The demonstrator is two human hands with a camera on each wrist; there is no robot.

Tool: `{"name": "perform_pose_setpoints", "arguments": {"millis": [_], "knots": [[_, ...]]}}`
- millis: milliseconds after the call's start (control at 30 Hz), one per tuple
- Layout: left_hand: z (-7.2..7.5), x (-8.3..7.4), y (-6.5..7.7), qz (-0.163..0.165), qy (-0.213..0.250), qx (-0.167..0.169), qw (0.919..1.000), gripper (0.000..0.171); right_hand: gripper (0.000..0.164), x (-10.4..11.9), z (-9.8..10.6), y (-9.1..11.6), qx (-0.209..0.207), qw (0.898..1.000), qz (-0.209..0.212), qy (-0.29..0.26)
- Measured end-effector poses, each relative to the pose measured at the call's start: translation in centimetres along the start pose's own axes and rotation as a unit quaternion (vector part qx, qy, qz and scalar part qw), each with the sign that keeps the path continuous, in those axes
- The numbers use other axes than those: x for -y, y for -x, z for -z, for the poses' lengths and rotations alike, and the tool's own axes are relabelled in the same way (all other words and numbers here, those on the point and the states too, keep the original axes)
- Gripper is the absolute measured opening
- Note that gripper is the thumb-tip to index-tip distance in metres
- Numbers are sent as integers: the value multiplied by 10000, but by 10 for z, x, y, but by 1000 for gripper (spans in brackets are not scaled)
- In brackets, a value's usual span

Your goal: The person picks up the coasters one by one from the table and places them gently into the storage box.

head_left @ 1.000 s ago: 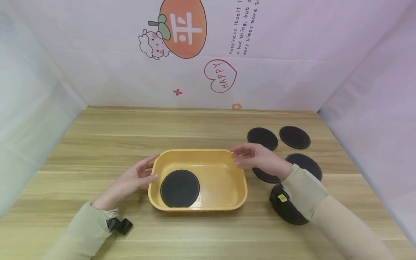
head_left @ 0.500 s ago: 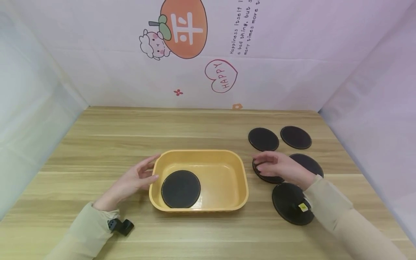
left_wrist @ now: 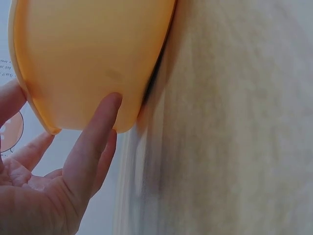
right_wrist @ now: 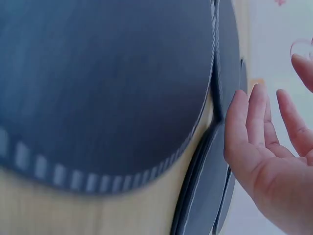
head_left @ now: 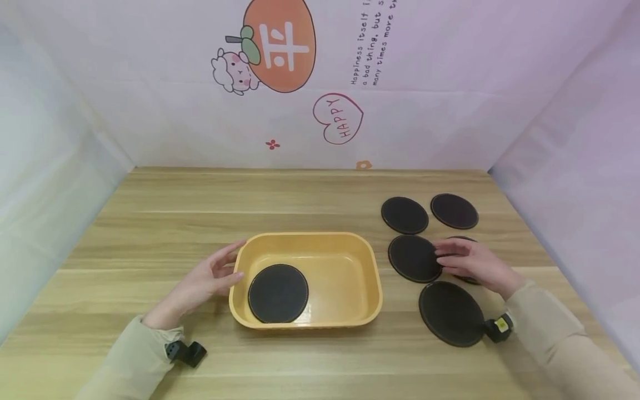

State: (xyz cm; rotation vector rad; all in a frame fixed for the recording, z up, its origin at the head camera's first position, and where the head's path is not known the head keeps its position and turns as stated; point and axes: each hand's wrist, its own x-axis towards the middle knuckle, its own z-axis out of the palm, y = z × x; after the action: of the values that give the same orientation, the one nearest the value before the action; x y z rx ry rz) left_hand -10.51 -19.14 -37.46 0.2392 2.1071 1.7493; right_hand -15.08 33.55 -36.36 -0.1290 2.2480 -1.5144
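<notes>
My left hand [head_left: 202,280] rests at the left end of a yellow plastic bin [head_left: 377,300], thumb at the rim and straight fingers against the outer wall, as the left wrist view shows. Inside the bin, on its left side, lies a round black coaster [head_left: 278,293]. My right hand [head_left: 477,266], its fingers loosely extended and holding nothing, is over a coaster partly hidden beneath it. Just left of its fingertips lies another black coaster [head_left: 414,258] with a stitched edge. A nearer coaster [right_wrist: 102,88] fills much of the right wrist view.
Two more coasters lie behind, one at the back left [head_left: 404,215] of the group and one at the back right [head_left: 454,210]. The front coaster [head_left: 450,314] is beside the right wrist camera [head_left: 497,328]. A printed white curtain [head_left: 420,128] hangs behind the wooden table [head_left: 200,194].
My right hand has left the bin's right rim and moved right, past the middle coaster, to above the one farther right. My left hand has stayed at the bin.
</notes>
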Motion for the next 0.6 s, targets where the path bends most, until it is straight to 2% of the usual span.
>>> {"name": "perform_pose_setpoints", "arguments": {"millis": [100,200,300,400,600], "knots": [[0,0,0,18,-3,-12,10000,72,61,-4,9,2,-154,9994,-35,315],[0,0,0,7,-22,-2,10000,72,57,-7,15,4,-443,9916,-6,1215],[0,1,0,-23,-6,24,10000,72,54,-7,19,6,-746,9696,135,2328],[1,2,0,-57,26,45,10000,72,56,-9,23,6,-838,9467,357,3088],[2,3,-1,-13,21,15,10000,73,66,-19,32,1,-760,9191,728,3798]]}}
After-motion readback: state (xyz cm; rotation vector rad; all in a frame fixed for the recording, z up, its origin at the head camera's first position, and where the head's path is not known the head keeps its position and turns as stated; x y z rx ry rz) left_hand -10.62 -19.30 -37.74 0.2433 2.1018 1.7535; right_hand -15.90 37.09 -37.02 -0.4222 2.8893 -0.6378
